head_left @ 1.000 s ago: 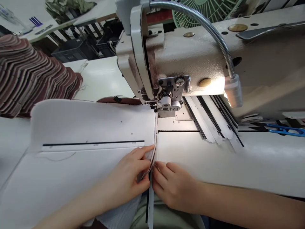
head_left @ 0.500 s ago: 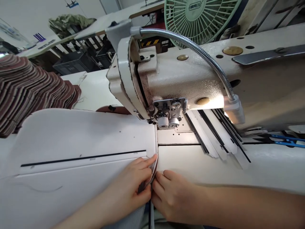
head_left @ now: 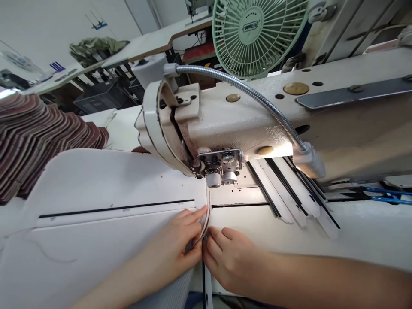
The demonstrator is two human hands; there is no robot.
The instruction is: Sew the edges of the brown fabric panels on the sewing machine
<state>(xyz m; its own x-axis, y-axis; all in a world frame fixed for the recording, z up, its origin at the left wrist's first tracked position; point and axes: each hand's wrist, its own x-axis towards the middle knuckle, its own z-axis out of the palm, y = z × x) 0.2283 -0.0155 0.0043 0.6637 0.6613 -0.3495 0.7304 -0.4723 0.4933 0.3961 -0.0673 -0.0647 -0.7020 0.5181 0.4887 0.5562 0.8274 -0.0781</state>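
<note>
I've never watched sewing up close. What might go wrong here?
The left hand has a fingertip on the white panel's edge, in front of the sewing machine's stitching area; it could get hurt if it strayed too close.

Between that hand and the right hand, the layered edge bends and gapes, so its layers might end up misaligned.

A loose thread lies across the panel and might snag.

Marked in dark characters on the hub label [head_left: 251, 26] of the green fan [head_left: 261, 51]; too small and blurred to read. Not verifiable as any definite word, brand or number.
</note>
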